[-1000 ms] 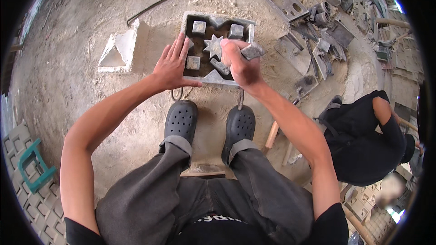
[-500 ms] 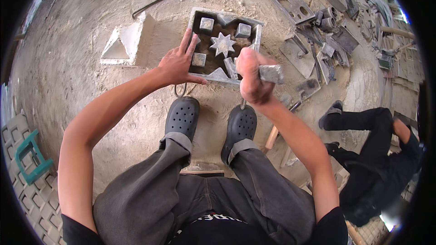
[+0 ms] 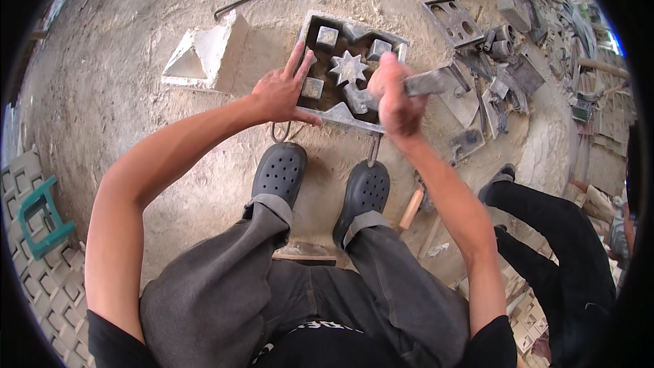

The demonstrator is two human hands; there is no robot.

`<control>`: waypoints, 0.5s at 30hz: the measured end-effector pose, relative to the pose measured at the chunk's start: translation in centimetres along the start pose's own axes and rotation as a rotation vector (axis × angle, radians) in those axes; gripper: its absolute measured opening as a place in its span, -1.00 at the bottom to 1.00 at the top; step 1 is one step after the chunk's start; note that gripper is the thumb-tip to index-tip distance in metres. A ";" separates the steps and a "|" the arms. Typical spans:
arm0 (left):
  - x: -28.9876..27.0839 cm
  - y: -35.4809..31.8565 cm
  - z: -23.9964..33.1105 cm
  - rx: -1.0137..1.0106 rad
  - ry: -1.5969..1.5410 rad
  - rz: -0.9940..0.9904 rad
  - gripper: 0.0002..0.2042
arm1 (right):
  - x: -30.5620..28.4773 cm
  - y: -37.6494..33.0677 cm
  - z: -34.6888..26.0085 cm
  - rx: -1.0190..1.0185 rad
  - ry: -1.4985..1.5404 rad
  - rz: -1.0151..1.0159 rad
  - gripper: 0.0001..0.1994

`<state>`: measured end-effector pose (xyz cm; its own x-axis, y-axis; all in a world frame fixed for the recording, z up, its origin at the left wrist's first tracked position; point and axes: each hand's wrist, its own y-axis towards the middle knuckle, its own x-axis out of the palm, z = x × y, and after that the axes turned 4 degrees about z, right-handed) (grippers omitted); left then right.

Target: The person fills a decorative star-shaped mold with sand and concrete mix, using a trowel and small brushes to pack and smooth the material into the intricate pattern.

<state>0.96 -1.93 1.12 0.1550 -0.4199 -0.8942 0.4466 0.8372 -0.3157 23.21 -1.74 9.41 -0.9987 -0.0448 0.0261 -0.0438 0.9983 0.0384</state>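
On the ground before my feet lies a grey metal mould frame (image 3: 351, 118), with an eight-pointed star (image 3: 349, 68) in its middle and several cube blocks, such as one at the far left (image 3: 327, 37). My left hand (image 3: 281, 93) lies over the frame's left side, fingers spread, thumb along the near rim. My right hand (image 3: 400, 105) is closed in a fist round a thick grey metal bar (image 3: 424, 84). One end of the bar sticks out to the right; the other reaches into the mould near the star. Loose brownish material shows between the blocks.
A white cast block (image 3: 204, 54) and a bent rod (image 3: 252, 0) lie left of the mould. Metal scraps and a plate with holes (image 3: 453, 22) are piled at right. A wooden-handled tool (image 3: 411, 209) lies by my right shoe. Another person's legs (image 3: 545, 225) are at right.
My right hand has shifted with the bar, which now slants and reaches into the mould. My left hand stays on the frame. The view has shifted a little, and the other person's legs have moved.
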 end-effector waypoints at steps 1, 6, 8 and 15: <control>-0.3 0.0 0.0 -0.009 0.002 -0.011 0.45 | 0.2 0.5 -0.7 0.023 0.100 0.024 -0.53; 0.0 0.6 0.3 0.026 -0.012 0.046 0.45 | -1.2 -0.3 2.1 0.032 -0.015 -0.111 -0.57; 0.0 0.6 0.1 0.019 -0.010 0.033 0.46 | -1.0 0.3 1.8 0.047 0.022 -0.089 -0.57; 0.1 0.5 0.2 0.013 -0.003 0.041 0.46 | -0.1 -0.5 1.3 -0.113 -0.187 -0.136 -0.58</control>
<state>1.36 -1.67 0.92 0.1764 -0.3861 -0.9054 0.4509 0.8494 -0.2744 23.30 -2.21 8.12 -0.9720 -0.1599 -0.1722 -0.1849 0.9726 0.1410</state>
